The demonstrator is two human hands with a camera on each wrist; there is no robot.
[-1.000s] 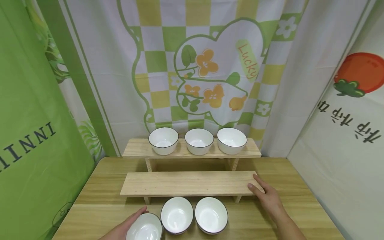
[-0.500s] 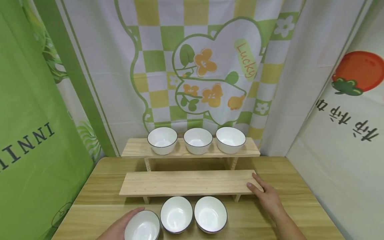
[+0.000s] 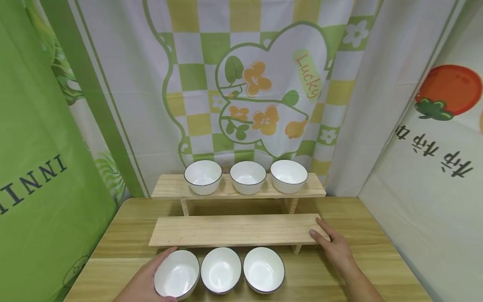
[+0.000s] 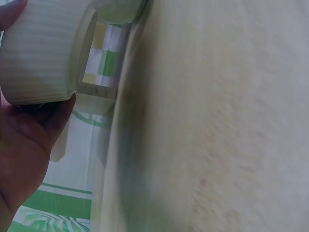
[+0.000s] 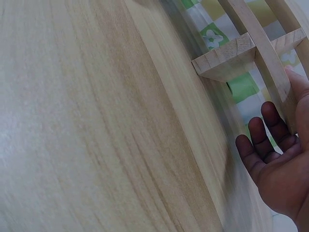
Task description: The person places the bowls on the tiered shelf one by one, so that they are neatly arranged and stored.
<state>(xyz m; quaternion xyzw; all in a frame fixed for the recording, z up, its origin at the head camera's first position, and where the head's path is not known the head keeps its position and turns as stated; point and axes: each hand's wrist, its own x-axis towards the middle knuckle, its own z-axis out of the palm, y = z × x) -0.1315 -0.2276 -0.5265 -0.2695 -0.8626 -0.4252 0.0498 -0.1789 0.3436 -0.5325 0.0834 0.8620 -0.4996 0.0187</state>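
Pinching the near-left bowl (image 3: 176,272) in my left hand (image 3: 145,278), right hand (image 3: 338,250) spread on the near shelf (image 3: 235,230); pickup stage I reckon, raising next.

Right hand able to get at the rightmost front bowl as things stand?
Likely yes. The right hand holds the right end of the lower shelf and would have to let go first, but in the head view nothing stands between hand and rightmost front bowl.
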